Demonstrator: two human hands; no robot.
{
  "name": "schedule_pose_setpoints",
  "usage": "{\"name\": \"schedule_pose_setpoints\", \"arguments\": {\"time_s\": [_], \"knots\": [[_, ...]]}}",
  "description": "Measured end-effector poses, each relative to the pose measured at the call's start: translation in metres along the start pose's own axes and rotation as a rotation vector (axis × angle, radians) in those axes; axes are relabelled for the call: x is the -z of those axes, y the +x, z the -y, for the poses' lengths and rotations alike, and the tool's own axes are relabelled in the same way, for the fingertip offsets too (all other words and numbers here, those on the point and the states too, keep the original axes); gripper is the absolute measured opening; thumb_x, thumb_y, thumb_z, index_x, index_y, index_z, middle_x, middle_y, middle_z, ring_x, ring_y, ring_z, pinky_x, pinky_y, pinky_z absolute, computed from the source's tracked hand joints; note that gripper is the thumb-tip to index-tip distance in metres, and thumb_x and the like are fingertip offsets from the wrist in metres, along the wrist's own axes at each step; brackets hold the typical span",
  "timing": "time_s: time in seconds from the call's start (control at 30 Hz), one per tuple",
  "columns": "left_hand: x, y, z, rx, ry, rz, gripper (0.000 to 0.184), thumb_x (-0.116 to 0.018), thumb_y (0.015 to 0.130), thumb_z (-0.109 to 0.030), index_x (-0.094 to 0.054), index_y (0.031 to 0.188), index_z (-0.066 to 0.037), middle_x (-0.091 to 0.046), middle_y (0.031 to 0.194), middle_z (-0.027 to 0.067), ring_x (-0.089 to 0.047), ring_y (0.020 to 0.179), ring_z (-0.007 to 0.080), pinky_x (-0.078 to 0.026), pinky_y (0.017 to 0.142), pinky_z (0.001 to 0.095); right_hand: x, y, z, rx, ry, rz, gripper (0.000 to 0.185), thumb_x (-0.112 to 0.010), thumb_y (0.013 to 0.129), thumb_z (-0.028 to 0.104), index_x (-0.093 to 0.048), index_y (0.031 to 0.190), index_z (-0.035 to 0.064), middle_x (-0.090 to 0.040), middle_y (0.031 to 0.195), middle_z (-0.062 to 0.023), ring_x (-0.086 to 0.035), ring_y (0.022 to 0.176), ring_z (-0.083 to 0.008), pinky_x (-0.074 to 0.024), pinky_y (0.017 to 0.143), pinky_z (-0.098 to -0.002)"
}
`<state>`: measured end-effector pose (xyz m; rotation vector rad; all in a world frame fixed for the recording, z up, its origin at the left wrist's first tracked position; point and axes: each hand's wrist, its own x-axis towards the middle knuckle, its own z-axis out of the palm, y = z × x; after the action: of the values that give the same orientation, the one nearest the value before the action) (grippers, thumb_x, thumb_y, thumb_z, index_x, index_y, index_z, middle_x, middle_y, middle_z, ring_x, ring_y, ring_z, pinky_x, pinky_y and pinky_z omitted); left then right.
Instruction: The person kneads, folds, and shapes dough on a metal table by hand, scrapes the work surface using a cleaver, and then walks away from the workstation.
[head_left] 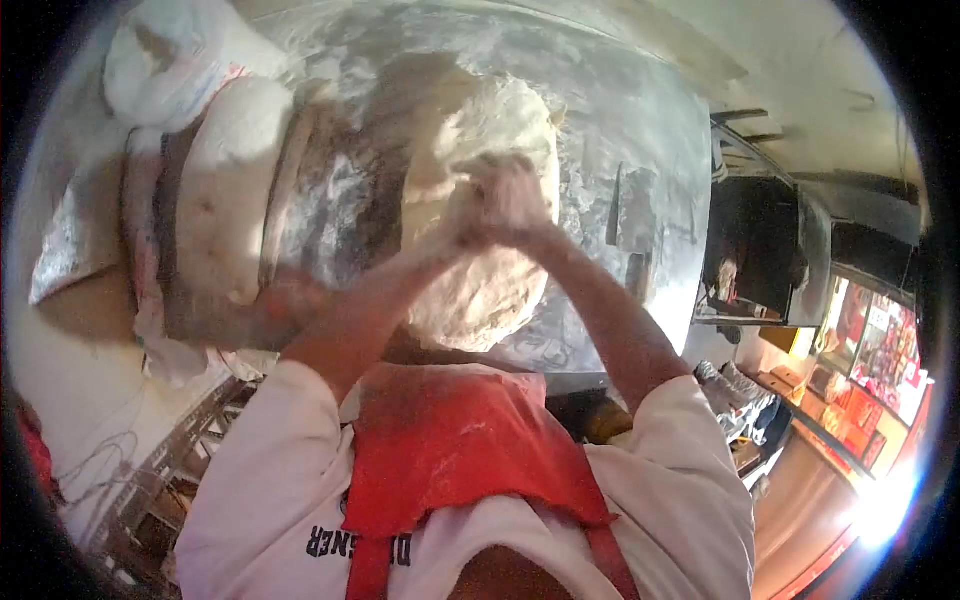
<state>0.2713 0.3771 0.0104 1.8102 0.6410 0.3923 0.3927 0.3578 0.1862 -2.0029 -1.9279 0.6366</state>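
A large pale slab of dough [480,310] lies lengthwise on the floured metal table [640,130]. Both of my hands are together on the middle of it, one over or against the other. My left hand [470,215] and my right hand [515,200] are smeared by motion, so their fingers cannot be told apart. The dough bulges beyond the hands toward the far side and toward my red apron [470,440]. Flour patches show on the metal around it.
Left of the dough, a long pale dough piece [225,190] lies beside a wooden strip [285,190]. A white sack [175,60] stands at the back left. A dark shelf unit [750,245] is on the right, with a bright opening beyond.
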Motion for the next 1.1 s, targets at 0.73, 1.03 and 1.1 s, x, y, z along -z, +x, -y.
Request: {"name": "schedule_pose_setpoints", "arguments": {"time_s": [0.73,1.03,1.1], "knots": [[0.088,0.152,-0.019,0.045,0.351,0.178,0.033,-0.060,0.094,-0.030,-0.055,0.123,-0.015,-0.055,0.121,0.0035,-0.053,0.113,0.0160,-0.047,0.098,0.0327,-0.009,0.128,-0.112,-0.162,0.223,-0.379,0.026,-0.056,0.089,0.028,-0.066,0.100,0.0056,-0.061,0.085,-0.0161,-0.062,0.074,-0.0309,-0.0532,0.065,-0.0420],[0.088,0.159,0.041,0.191,-0.347,-0.019,0.031,-0.061,0.093,-0.028,-0.056,0.120,-0.015,-0.056,0.118,0.0040,-0.054,0.112,0.0153,-0.047,0.096,0.0329,-0.040,0.151,-0.149,-0.060,0.188,-0.607,0.032,-0.057,0.086,0.029,-0.064,0.100,0.0018,-0.061,0.088,-0.0204,-0.059,0.078,-0.0408,-0.0508,0.070,-0.0477],[0.089,0.150,0.017,0.206,-0.300,0.071,0.030,-0.061,0.093,-0.028,-0.056,0.120,-0.015,-0.056,0.117,0.0042,-0.054,0.111,0.0152,-0.048,0.095,0.0329,0.010,0.124,-0.114,-0.176,0.514,-0.428,0.038,-0.052,0.089,0.033,-0.063,0.102,-0.0012,-0.061,0.085,-0.0238,-0.059,0.075,-0.0444,-0.0506,0.070,-0.0475]]}}
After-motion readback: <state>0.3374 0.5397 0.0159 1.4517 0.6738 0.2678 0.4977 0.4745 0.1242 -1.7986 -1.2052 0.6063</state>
